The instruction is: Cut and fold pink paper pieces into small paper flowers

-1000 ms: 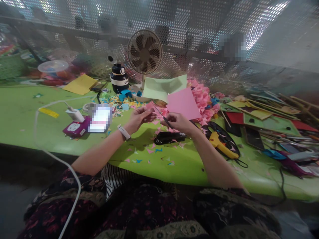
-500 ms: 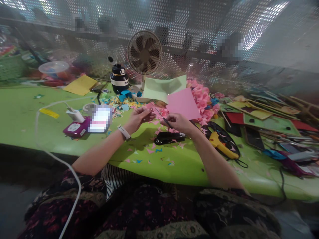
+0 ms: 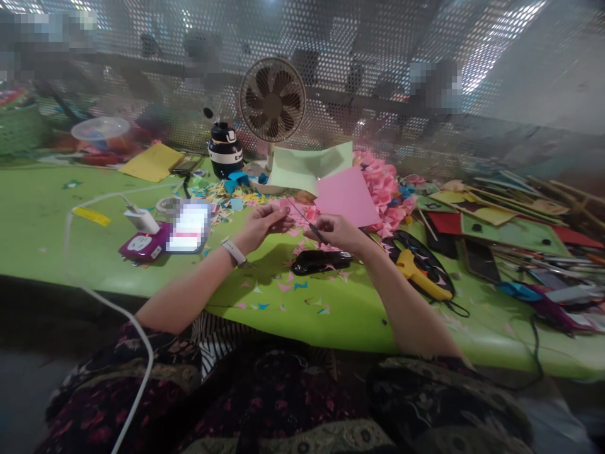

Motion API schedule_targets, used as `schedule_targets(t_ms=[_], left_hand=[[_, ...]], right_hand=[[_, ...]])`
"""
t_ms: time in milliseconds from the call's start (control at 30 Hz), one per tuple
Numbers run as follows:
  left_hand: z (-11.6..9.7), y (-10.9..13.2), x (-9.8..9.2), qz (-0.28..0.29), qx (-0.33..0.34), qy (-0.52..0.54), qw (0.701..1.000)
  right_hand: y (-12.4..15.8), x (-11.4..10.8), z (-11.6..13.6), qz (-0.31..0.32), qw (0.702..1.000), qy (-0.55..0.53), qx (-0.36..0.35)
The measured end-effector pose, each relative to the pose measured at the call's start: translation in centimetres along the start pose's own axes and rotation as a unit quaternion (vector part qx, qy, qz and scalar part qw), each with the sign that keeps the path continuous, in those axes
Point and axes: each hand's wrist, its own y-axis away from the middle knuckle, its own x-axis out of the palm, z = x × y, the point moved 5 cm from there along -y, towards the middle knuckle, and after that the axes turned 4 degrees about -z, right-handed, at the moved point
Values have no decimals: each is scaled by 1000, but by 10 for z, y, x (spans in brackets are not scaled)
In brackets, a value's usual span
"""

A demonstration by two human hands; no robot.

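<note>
In the head view, my left hand is closed, thumb against fingers, on a small piece of pink paper. My right hand is wrapped round thin, dark-handled scissors; their narrow blades point up and left toward the pink piece. Fingers hide the handle loops. Just beyond my right hand, a large pink sheet leans against a pale green sheet. A black stapler lies below my hands among small paper scraps.
A heap of pink paper petals lies behind the sheets. A fan and a dark bottle stand at the back. To the left are a lit phone and a purple power strip; a yellow glue gun is right.
Both hands keep nearly the same place and grip. The whole view has shifted very slightly to the left.
</note>
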Motion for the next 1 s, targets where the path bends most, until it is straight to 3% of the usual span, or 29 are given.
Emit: schedule_targets(t_ms=[333, 700, 1000], left_hand=[[1, -4, -6, -23, 11, 5, 1000], [0, -2, -3, 17, 4, -15, 1000], [-1, -8, -11, -17, 19, -14, 1000]], right_hand=[[1, -1, -1, 0, 1000, 7, 5], [3, -2, 3, 3, 1000, -2, 10], [0, -1, -1, 0, 1000, 2, 11]])
